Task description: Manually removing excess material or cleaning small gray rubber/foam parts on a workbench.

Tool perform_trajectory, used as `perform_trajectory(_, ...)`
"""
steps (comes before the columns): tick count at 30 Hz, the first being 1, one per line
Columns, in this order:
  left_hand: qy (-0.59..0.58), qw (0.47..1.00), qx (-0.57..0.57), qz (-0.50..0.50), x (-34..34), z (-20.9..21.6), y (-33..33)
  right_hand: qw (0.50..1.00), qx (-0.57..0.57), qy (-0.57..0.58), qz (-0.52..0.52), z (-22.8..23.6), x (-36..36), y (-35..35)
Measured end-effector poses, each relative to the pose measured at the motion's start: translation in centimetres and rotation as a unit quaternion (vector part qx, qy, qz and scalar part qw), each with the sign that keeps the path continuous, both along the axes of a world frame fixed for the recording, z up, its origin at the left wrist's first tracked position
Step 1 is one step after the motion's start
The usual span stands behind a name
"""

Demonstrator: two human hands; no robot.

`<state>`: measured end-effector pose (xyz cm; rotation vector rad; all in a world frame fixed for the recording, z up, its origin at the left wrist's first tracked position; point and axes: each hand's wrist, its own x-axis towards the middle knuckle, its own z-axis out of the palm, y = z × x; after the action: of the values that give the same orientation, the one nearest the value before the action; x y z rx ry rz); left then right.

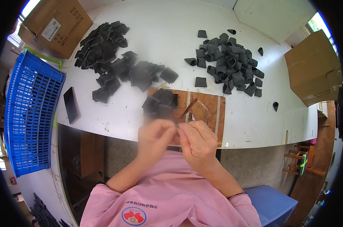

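Note:
Both of my hands meet over the near edge of a brown wooden board [213, 104], fingertips nearly touching. My left hand [156, 134] is closed in a pinch, and so is my right hand [198, 142]. Whatever is between the fingertips is hidden or too small to name. Just beyond my left hand, a small stack of black pieces [160, 106] lies on the board, partly blurred. A narrow brown strip [189, 107] slants upward on the board beyond my right hand.
Flat black pieces [103, 49] are heaped at the far left, and small black tube-shaped pieces [232, 60] at the far right. A phone [71, 105], a blue basket [33, 113] and a cardboard box [56, 28] stand left. Another cardboard box [313, 68] is at right; a blue stool [269, 204] is below.

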<state>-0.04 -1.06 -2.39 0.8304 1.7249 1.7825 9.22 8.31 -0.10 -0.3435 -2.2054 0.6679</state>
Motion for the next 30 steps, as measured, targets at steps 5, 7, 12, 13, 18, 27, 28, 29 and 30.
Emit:
perform_trajectory(5,-0.004,0.992,-0.005,0.125,1.7,0.3,1.5,0.996,0.038,-0.033,-0.074,-1.8,-0.3,0.1)
perform_trajectory(7,-0.236,0.969,0.058,0.049,0.6,1.7,1.7,0.991,0.034,-0.035,-0.123,-1.9,0.0,0.4)
perform_trajectory(12,-0.248,0.967,0.046,-0.022,0.7,3.0,1.5,0.728,-0.674,0.082,0.093,-0.6,0.9,1.8)
perform_trajectory(13,-0.122,0.99,0.054,0.042,1.2,2.4,1.9,0.652,-0.74,0.091,0.136,-0.7,1.0,2.0)
perform_trajectory(18,0.135,0.981,0.068,0.119,0.9,2.8,2.8,0.512,-0.822,0.102,0.226,0.9,0.5,2.3)
perform_trajectory(27,-0.534,0.782,0.248,-0.206,-3.4,5.9,3.6,0.745,-0.612,-0.026,0.262,3.6,-2.1,6.7)
perform_trajectory(28,-0.505,0.829,0.188,-0.149,-3.8,4.9,3.9,0.707,-0.652,-0.044,0.27,2.4,-2.6,7.1)
perform_trajectory(29,-0.482,0.838,0.191,-0.169,-3.5,4.4,3.8,0.722,-0.635,-0.028,0.275,1.9,-2.3,6.6)
perform_trajectory(30,-0.484,0.837,0.191,-0.169,-3.1,4.5,3.9,0.722,-0.636,-0.029,0.272,1.8,-2.2,6.5)
